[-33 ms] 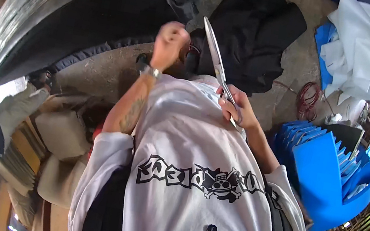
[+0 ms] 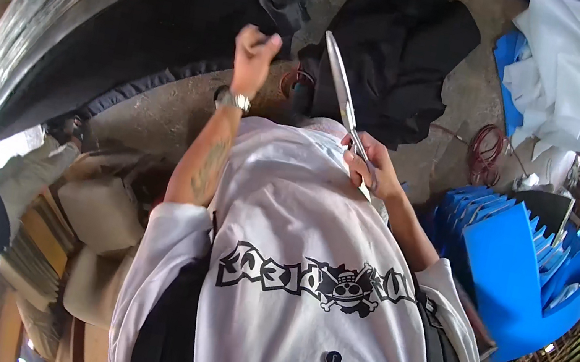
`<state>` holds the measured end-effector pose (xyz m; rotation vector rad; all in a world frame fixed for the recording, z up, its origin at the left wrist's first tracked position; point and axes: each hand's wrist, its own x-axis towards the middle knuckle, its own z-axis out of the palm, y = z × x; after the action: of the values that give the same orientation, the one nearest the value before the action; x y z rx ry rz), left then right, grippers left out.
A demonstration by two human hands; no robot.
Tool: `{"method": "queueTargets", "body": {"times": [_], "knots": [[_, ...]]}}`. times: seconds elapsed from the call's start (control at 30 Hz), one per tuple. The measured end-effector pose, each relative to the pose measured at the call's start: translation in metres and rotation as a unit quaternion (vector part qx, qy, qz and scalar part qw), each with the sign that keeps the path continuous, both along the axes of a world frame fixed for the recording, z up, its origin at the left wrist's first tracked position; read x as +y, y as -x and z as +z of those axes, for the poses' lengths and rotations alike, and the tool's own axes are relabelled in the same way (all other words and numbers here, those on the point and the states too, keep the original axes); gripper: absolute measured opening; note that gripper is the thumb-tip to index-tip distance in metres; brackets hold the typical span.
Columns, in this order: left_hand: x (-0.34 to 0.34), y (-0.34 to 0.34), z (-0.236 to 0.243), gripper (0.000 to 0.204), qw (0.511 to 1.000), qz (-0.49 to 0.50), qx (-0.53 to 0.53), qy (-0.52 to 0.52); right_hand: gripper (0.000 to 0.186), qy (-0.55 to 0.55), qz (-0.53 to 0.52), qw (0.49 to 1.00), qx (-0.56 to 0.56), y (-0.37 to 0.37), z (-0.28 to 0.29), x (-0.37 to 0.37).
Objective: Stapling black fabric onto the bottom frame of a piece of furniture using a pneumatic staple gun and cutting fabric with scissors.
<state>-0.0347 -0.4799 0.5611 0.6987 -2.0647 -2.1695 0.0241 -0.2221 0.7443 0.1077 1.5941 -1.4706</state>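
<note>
Big black cloth (image 2: 404,61) lies on the floor (image 2: 477,63) ahead of the right hand (image 2: 370,168).
Blue pieces (image 2: 503,269) stand to its right. The left hand (image 2: 251,64) is curled and blurry; I cannot tell if it holds anything. The right hand grips scissors (image 2: 340,81); their blades point ahead and hide some cloth.

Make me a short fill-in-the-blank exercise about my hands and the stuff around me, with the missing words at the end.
1. The right hand holds a pair of _____.
2. A silvery band circles the person's _____ wrist.
3. The rumpled sheeting at the upper right is _____ in colour.
4. The large panel at the lower right is _____.

Missing words: scissors; left; white; blue.
</note>
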Motion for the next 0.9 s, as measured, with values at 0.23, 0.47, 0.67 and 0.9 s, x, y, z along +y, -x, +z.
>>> {"method": "queueTargets", "body": {"times": [0.23, 0.47, 0.67, 0.9], "knots": [[-0.048, 0.05, -0.046, 0.028, 0.994, -0.054, -0.047, 0.085, 0.043, -0.043, -0.052, 0.997, -0.048, -0.054, -0.052, -0.011], [-0.048, 0.033, -0.034, 0.028, 0.998, -0.019, -0.037, 0.045, 0.038, 0.005, -0.048, 0.996, -0.074, -0.048, -0.117, -0.082], [-0.043, 0.045, -0.027, 0.032, 0.993, -0.016, -0.113, 0.014, 0.047, 0.07, -0.123, 0.987, -0.077, -0.018, -0.172, -0.103], [-0.03, 0.058, -0.044, 0.027, 0.983, -0.031, -0.156, -0.087, 0.05, 0.09, -0.124, 0.988, -0.022, 0.038, -0.207, -0.111]]}}
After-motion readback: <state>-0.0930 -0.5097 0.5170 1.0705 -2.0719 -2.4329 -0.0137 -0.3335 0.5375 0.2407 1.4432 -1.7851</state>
